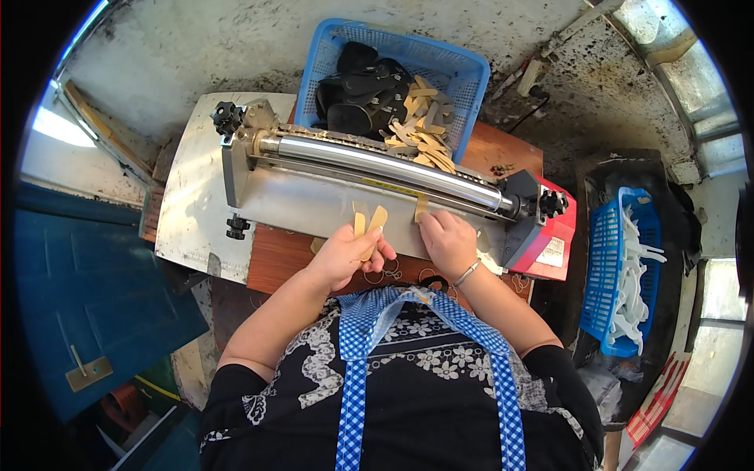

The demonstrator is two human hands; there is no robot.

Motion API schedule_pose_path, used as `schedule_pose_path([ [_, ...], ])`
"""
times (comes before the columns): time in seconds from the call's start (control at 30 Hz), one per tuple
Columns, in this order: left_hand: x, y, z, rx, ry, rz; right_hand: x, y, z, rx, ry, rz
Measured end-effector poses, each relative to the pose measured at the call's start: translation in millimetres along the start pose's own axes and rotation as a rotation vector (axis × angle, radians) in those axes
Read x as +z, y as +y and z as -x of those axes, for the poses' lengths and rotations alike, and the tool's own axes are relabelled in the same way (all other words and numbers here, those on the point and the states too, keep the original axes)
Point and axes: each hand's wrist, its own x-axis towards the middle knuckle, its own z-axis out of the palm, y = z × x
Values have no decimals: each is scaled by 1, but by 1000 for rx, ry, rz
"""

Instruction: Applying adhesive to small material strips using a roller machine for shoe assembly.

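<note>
Several flat tan strips with rounded ends [360, 224] stick up from my left hand [342, 255], whose fingers are closed round them in front of the machine. My right hand [449, 245] pinches one more tan strip [422, 206] by its near end. That strip lies on the metal feed plate [314, 210], its far end close to the roller. The roller machine [377, 163] has a long shiny cylinder, black knobs at both ends and a red housing on the right. Whether the strip touches the roller is hard to tell.
Behind the machine, a blue basket [481, 82] holds black pieces [357, 102] and a heap of tan strips [428, 141]. Another blue basket [598, 271] with white pieces stands at the right. Loose bands [389, 273] lie on the brown tabletop [275, 263]. A blue door [94, 275] is at the left.
</note>
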Motion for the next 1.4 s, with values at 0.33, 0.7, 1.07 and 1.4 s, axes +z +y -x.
schedule_pose_path([
  [0.33, 5, -2, -2, -4, 71, -167, -25, -16, -10, 925, -380, -1365],
  [0.7, 13, 16, 8, -13, 71, -278, -14, -16, -17, 1379, 12, -1566],
  [1.07, 2, 4, 3, -13, -49, -281, -20, -24, -13, 705, -232, -1076],
  [1.4, -11, 8, -4, -108, -189, 353, 4, -3, -5, -48, -37, 28],
])
